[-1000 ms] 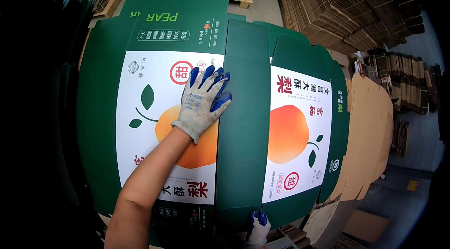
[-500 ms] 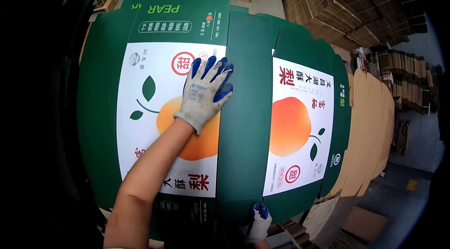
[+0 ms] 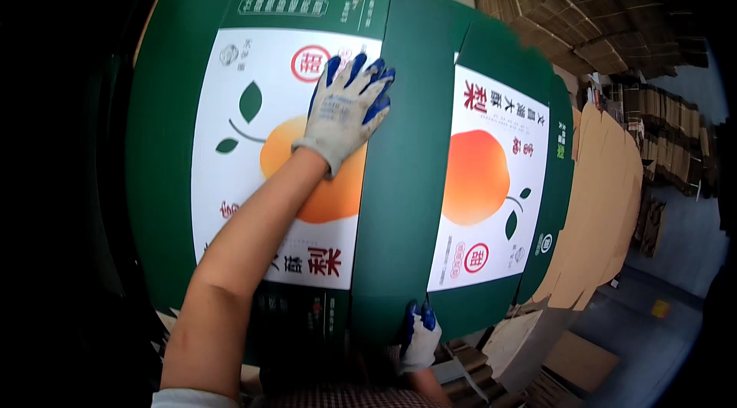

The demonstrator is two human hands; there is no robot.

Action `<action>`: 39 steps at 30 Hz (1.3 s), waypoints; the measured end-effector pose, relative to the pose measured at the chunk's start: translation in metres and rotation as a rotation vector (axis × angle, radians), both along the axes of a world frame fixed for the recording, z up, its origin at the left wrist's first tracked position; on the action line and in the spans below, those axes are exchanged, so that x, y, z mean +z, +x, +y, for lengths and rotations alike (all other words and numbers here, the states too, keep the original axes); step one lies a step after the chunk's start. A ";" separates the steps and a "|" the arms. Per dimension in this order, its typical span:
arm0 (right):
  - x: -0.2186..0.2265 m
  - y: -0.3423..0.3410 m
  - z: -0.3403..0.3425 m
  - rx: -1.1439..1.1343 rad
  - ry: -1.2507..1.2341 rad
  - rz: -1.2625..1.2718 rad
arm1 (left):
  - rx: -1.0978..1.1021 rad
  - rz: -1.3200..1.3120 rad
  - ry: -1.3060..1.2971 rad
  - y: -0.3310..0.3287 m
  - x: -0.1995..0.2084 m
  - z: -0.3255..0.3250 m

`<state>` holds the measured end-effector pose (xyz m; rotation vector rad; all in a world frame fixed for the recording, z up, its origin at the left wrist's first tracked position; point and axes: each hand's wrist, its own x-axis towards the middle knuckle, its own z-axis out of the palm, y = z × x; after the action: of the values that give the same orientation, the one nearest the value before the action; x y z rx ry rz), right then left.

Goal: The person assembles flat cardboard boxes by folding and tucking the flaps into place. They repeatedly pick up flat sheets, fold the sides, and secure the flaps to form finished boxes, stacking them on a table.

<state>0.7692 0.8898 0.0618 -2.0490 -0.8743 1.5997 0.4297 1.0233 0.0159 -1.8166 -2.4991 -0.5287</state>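
Left hand [image 3: 342, 112] in a grey-and-blue work glove lies spread and open, palm down, on a large green carton blank [image 3: 403, 178]; it grips nothing that I can see from my distant seat. Its fingers reach across the edge of a white printed panel, just beside a red ring, and the wrist covers part of a big yellow-orange pear picture [image 3: 280, 143]. Down at the near edge of the blank, the right hand [image 3: 421, 339], gloved alike, has its fingers bent at a seam between two green flaps; I cannot tell whether they are closed on the board. The blank lies flat across the middle of my view, a second orange pear picture [image 3: 476, 178] on its right panel; whatever bears it is hidden beneath. Over the last second the whole scene has slid upward, and checked cloth [image 3: 353, 393] now shows at the bottom, so I judge that the head has tipped down. Both hands keep their places on the print, which suggests to me a steadying hold, with no fold under way. To the right are plain brown cardboard sheets [image 3: 599, 201]; beyond, bundled cardboard stacks [image 3: 553, 9].
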 end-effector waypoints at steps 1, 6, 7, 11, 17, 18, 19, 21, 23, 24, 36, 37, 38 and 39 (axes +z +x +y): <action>0.002 0.002 -0.001 0.013 -0.017 -0.006 | -0.009 -0.007 0.059 0.002 -0.005 -0.002; 0.018 -0.007 0.008 0.184 -0.031 -0.021 | 0.067 0.085 -0.128 0.004 0.002 0.002; 0.022 -0.009 0.008 0.235 -0.023 -0.034 | 0.067 0.113 -0.146 0.006 0.001 0.002; 0.029 -0.004 0.015 0.368 -0.063 -0.037 | 0.059 0.103 -0.135 0.012 0.002 0.009; 0.034 0.002 0.020 0.510 -0.021 -0.089 | -0.027 0.000 0.134 0.025 0.005 0.025; 0.034 0.001 0.019 0.520 -0.005 -0.128 | -0.028 -0.013 0.151 0.026 0.004 0.024; 0.032 0.002 0.019 0.509 0.000 -0.132 | -0.030 -0.011 0.131 0.026 0.004 0.024; 0.027 0.002 0.018 0.487 0.013 -0.139 | -0.035 -0.007 0.089 0.025 0.006 0.024; 0.026 0.003 0.016 0.481 0.024 -0.142 | -0.029 0.000 0.099 0.026 0.006 0.023; 0.025 0.003 0.015 0.485 0.032 -0.153 | -0.026 0.004 0.103 0.026 0.006 0.022; 0.018 -0.001 0.011 0.535 0.078 -0.284 | -0.024 0.017 -0.001 0.028 0.014 0.022; 0.018 -0.002 0.012 0.545 0.075 -0.312 | -0.025 0.023 -0.009 0.028 0.014 0.022; 0.017 -0.002 0.012 0.560 0.077 -0.335 | -0.026 0.029 -0.017 0.029 0.014 0.022; 0.018 -0.002 0.012 0.575 0.078 -0.358 | -0.027 0.035 -0.025 0.029 0.013 0.022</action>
<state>0.7673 0.9014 0.0795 -2.1846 -1.7539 1.4276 0.4588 1.0458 0.0292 -1.8539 -2.4730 -0.4640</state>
